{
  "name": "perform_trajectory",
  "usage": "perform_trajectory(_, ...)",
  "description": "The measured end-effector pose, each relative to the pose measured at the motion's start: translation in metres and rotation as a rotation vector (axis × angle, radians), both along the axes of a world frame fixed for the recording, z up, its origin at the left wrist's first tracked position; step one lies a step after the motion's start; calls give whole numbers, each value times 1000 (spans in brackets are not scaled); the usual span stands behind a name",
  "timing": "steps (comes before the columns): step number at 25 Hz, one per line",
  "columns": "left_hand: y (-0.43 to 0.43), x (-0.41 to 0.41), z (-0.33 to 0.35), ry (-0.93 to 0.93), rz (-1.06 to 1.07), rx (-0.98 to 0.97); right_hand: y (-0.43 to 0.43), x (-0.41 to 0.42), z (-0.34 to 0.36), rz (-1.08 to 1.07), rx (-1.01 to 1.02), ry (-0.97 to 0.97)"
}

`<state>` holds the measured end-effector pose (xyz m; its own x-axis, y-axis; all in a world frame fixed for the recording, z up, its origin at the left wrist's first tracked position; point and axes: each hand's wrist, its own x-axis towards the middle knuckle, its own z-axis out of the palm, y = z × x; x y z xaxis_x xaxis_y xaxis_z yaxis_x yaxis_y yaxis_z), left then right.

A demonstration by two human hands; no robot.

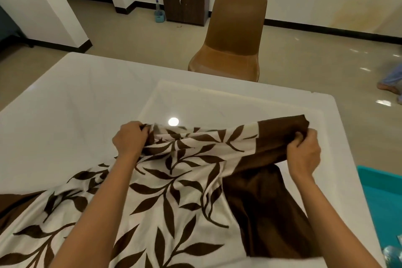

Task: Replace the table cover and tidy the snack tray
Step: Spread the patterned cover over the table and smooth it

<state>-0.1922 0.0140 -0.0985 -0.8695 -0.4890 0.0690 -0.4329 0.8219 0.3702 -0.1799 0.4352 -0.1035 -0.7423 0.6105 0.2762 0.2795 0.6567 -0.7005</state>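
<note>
A cream table cover (pixel 185 191) printed with brown leaves and edged by a wide brown border lies bunched over the near half of the white table (pixel 71 102). My left hand (pixel 130 139) grips its gathered far edge at the middle of the table. My right hand (pixel 304 152) grips the brown border at the right, lifted a little off the surface. The cloth stretches taut between both hands. A thin cream sheet (pixel 217 102) lies flat on the table beyond the hands.
A tan chair (pixel 232 35) stands at the table's far side. Behind it a dark wooden cabinet (pixel 185 4) sits against the wall, a spray bottle in a teal holder (pixel 159 12) beside it. A teal tray (pixel 382 193) sits at the right edge. A person's foot (pixel 389 86) shows far right.
</note>
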Motion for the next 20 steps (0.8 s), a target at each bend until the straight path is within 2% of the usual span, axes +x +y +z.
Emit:
perform_trajectory(1, -8, -9, 4, 3, 57, 97, 6, -4, 9, -71, 26, 74)
perform_trajectory(3, -15, -24, 12, 54, 160, 517, 11, -16, 21, -158, 5, 170)
perform_trajectory(4, -14, -28, 16, 96, 187, 751, 13, -23, 23, -142, -65, 168)
perform_trajectory(5, -11, -29, 16, 157, 182, 873, 13, -29, 22, -74, -171, 128)
perform_trajectory(6, -8, -26, 17, 199, 138, 858, 12, -32, 19, 30, -285, 53)
perform_trajectory(8, -10, -13, 3, 210, 0, 576, 13, -30, 6, 181, -374, -144)
perform_trajectory(9, -15, -3, -10, 156, -42, 473, 16, -26, -4, 184, -333, -227)
perform_trajectory(11, -25, 18, -38, -38, -23, 401, 18, -9, -26, 156, -246, -368)
perform_trajectory(13, -25, 37, -61, -164, -69, 292, 7, 12, -45, 283, -192, -469)
perform_trajectory(16, -9, 58, -77, -89, -194, 225, -18, 22, -58, 444, -127, -462)
perform_trajectory(20, -25, 55, -60, 13, -19, 307, -14, 10, -38, 318, -319, -325)
